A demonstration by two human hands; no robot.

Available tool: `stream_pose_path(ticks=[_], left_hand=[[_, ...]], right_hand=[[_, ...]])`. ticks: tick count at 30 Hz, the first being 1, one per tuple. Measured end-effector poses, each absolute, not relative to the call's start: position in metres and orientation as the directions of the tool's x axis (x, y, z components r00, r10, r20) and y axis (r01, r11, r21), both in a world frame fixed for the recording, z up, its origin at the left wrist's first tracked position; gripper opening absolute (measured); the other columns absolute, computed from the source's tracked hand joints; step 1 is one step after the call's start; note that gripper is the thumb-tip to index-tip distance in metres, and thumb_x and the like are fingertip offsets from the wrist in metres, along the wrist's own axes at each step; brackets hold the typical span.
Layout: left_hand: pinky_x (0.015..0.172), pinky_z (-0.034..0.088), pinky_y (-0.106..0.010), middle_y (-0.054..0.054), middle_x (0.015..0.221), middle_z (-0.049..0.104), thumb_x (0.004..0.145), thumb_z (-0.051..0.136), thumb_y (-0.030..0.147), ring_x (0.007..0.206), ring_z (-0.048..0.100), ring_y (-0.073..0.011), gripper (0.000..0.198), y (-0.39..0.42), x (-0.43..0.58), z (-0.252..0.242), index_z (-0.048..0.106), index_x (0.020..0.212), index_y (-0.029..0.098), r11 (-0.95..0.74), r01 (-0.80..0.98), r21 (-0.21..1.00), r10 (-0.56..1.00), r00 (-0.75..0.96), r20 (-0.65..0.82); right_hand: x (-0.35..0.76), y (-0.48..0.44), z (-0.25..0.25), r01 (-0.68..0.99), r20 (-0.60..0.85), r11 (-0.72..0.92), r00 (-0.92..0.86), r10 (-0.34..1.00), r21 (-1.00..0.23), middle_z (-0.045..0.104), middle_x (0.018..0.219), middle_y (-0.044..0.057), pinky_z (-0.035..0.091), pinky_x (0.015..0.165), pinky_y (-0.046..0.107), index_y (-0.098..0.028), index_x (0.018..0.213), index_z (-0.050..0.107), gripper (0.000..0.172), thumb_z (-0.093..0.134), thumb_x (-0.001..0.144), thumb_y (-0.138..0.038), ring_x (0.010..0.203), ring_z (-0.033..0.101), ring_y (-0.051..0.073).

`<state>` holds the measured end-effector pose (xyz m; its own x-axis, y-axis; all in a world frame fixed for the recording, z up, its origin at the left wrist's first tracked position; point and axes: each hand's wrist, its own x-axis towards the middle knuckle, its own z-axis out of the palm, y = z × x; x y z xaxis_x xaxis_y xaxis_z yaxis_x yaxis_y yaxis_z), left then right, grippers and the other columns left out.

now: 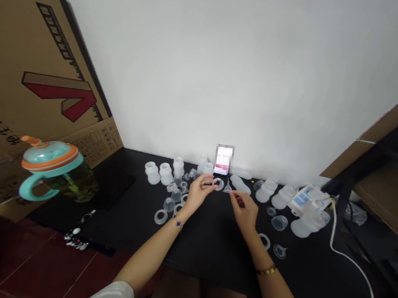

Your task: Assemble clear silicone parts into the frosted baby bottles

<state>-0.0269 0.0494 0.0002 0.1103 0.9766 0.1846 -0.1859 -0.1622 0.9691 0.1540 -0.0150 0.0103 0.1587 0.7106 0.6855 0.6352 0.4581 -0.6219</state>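
Over the middle of the black table (208,243), both forearms reach forward and angle inward. The left hand (197,194) bends at the knuckles, its thumb and index finger drawn close on the near side of a white ring (222,185). Just beside that, the right hand (245,210) points leftward, fingers curled, thumb and forefinger pinching the edge of a clear teat (228,188), whose narrow end points away from the person.

The screen (223,158) is blurred into squares. Fingers (211,188) of the left hand (198,193) cover part of a pale ring (220,184). The white packet's (301,200) print is too small to read. The left edge crops a cardboard box (17,52).
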Motion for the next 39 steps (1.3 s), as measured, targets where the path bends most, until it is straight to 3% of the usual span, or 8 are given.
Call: stream_pose_path(ticks=[13, 21, 29, 33, 36, 39], left_hand=[[0.07, 0.063, -0.031, -0.01, 0.095, 0.077, 0.066, 0.089, 0.048, 0.078, 0.075, -0.0196, 0.058, 0.046, -0.028, 0.012, 0.071, 0.11, 0.014, -0.017, -0.265, 0.964, 0.989, 0.139, 0.056], [0.08, 0.064, -0.037, -0.014, 0.11, 0.078, 0.067, 0.09, 0.039, 0.101, 0.074, -0.0276, 0.051, 0.044, -0.028, 0.012, 0.077, 0.109, 0.014, 0.006, -0.259, 0.966, 0.991, 0.134, 0.03], [0.078, 0.064, -0.036, -0.013, 0.105, 0.078, 0.069, 0.089, 0.04, 0.099, 0.074, -0.0268, 0.044, 0.044, -0.029, 0.012, 0.078, 0.103, 0.014, -0.009, -0.245, 0.969, 0.989, 0.138, 0.044], [0.072, 0.064, -0.032, -0.012, 0.098, 0.079, 0.067, 0.09, 0.042, 0.088, 0.075, -0.0235, 0.045, 0.045, -0.029, 0.011, 0.078, 0.099, 0.013, 0.001, -0.249, 0.968, 0.99, 0.134, 0.034], [0.068, 0.063, -0.028, -0.011, 0.092, 0.079, 0.065, 0.091, 0.043, 0.082, 0.075, -0.021, 0.047, 0.045, -0.028, 0.011, 0.077, 0.098, 0.013, 0.008, -0.257, 0.966, 0.992, 0.125, 0.025], [0.067, 0.062, -0.026, -0.01, 0.092, 0.078, 0.065, 0.091, 0.044, 0.081, 0.074, -0.0194, 0.047, 0.045, -0.028, 0.011, 0.078, 0.098, 0.013, 0.011, -0.266, 0.964, 0.992, 0.128, 0.024]], right_hand=[[0.154, -0.015, 0.011, 0.636, 0.688, 0.452, 0.174, 0.705, -0.625, 0.074, 0.084, 0.004, 0.052, 0.058, 0.029, -0.022, 0.093, 0.072, 0.027, 0.056, 0.099, -0.043, 0.063, 0.063, 0.015], [0.156, -0.014, 0.008, 0.632, 0.693, 0.457, 0.182, 0.698, -0.626, 0.073, 0.085, 0.004, 0.052, 0.059, 0.029, -0.022, 0.092, 0.071, 0.021, 0.059, 0.098, -0.039, 0.064, 0.063, 0.015], [0.154, -0.015, 0.009, 0.57, 0.629, 0.407, 0.266, 0.731, -0.714, 0.075, 0.087, 0.004, 0.052, 0.058, 0.028, -0.022, 0.092, 0.071, 0.025, 0.061, 0.096, -0.044, 0.065, 0.065, 0.016], [0.156, -0.012, 0.007, 0.399, 0.486, 0.344, 0.341, 0.805, -0.85, 0.074, 0.084, 0.005, 0.051, 0.056, 0.028, -0.021, 0.09, 0.072, 0.03, 0.068, 0.089, -0.051, 0.064, 0.064, 0.017], [0.157, -0.007, 0.005, 0.146, 0.293, 0.256, 0.38, 0.877, -0.955, 0.07, 0.077, 0.004, 0.047, 0.05, 0.025, -0.019, 0.086, 0.073, 0.035, 0.077, 0.08, -0.053, 0.06, 0.062, 0.016], [0.16, -0.002, 0.003, -0.098, 0.108, 0.153, 0.36, 0.927, -0.983, 0.07, 0.078, 0.005, 0.044, 0.046, 0.023, -0.018, 0.082, 0.074, 0.036, 0.084, 0.071, -0.051, 0.058, 0.059, 0.014]])
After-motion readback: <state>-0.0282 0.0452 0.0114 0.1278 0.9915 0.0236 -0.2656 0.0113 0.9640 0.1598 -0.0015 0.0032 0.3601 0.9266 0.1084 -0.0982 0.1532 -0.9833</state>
